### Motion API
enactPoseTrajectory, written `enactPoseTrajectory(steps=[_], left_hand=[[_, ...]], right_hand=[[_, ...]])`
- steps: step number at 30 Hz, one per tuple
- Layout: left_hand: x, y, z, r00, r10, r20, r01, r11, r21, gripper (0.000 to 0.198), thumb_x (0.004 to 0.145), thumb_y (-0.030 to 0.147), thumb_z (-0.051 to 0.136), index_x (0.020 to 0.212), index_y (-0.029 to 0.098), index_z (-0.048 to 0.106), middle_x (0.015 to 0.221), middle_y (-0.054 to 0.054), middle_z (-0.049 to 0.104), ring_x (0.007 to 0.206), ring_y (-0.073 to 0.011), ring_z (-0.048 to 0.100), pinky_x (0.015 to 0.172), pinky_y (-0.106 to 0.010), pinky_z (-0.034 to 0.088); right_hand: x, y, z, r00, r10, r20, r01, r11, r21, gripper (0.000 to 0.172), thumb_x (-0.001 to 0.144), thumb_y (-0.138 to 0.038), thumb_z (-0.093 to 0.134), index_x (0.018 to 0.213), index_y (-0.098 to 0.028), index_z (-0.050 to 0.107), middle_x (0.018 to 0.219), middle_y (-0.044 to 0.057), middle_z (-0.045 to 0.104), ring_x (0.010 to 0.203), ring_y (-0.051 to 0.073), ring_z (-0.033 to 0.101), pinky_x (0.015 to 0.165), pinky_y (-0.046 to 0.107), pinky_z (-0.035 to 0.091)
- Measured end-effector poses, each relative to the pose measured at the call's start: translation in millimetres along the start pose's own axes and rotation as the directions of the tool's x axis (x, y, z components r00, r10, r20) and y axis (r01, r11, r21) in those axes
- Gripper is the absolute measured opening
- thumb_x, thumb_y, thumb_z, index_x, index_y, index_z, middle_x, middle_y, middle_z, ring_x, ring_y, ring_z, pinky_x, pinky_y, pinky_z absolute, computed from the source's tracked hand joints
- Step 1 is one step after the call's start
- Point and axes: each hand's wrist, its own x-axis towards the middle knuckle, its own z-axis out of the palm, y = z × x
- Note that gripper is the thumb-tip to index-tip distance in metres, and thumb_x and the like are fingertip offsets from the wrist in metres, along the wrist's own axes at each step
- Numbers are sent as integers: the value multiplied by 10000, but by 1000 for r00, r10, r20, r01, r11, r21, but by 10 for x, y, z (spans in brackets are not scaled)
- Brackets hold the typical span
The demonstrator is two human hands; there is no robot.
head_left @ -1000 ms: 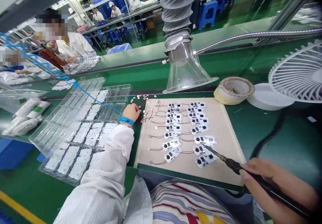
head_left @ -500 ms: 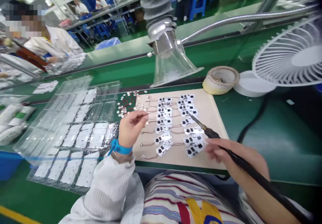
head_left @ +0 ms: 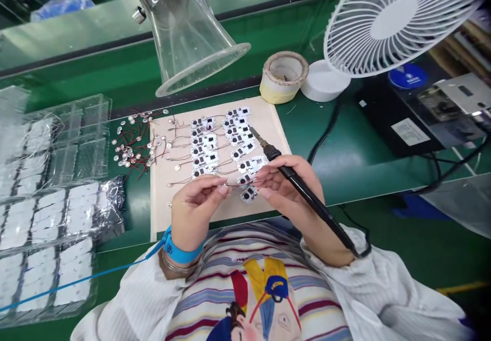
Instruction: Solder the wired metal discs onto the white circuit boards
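My left hand (head_left: 197,203) hovers over the near part of a beige work board (head_left: 272,126), its fingertips pinching a thin wire (head_left: 235,184) that runs toward a small white circuit board (head_left: 245,180). My right hand (head_left: 286,187) grips a black soldering iron (head_left: 303,192), its tip (head_left: 255,136) above the rows of white circuit boards (head_left: 215,149), and its fingers reach toward my left fingertips. Several boards have thin wires ending in small metal discs. A loose heap of metal discs with red and dark wires (head_left: 134,144) lies left of the board.
Clear plastic trays of white pads (head_left: 46,228) lie to the left. A blue wrist strap (head_left: 180,254) trails a cord. Ahead stand a fume funnel (head_left: 192,39), a tape roll (head_left: 284,75) and a white fan (head_left: 383,24). A black unit with cables (head_left: 399,116) sits right.
My view has tilted down toward my lap. My left hand has lifted from the wire heap and moved over the board, and my right hand with the iron has come inward toward it.
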Motion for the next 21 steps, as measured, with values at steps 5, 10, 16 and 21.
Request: enactPoseTrajectory(steps=[5,10,16,21], left_hand=[[-30,2,18,999,-3,42,3,1000,-1,101,760,198,749,852,235,735,847,-13,698,726,-115,668,679,-230,590],[-33,5,-24,996,-24,87,16,995,94,160,772,243,739,927,221,705,861,-27,697,733,-134,671,691,-261,588],[20,165,18,940,131,315,-293,782,549,162,818,261,680,974,216,682,959,-47,710,943,-197,639,875,-357,521],[7,155,89,914,140,381,-350,746,566,32,838,223,669,816,210,687,789,2,715,784,-145,622,738,-277,512]], right_hand=[[25,5,39,998,-21,-61,20,1000,-9,346,771,-195,755,1029,-258,533,922,1,671,833,147,678,770,302,597],[18,1,33,995,-33,-98,23,995,-101,262,783,-174,737,969,-252,569,898,-11,668,804,135,675,744,270,590],[-14,-19,17,989,-146,37,147,888,-436,160,800,-177,708,916,-235,613,871,-5,673,757,140,671,718,266,580],[-27,-32,49,962,-218,162,271,714,-646,117,805,-174,699,877,-232,628,816,-26,700,726,123,668,697,221,559]])
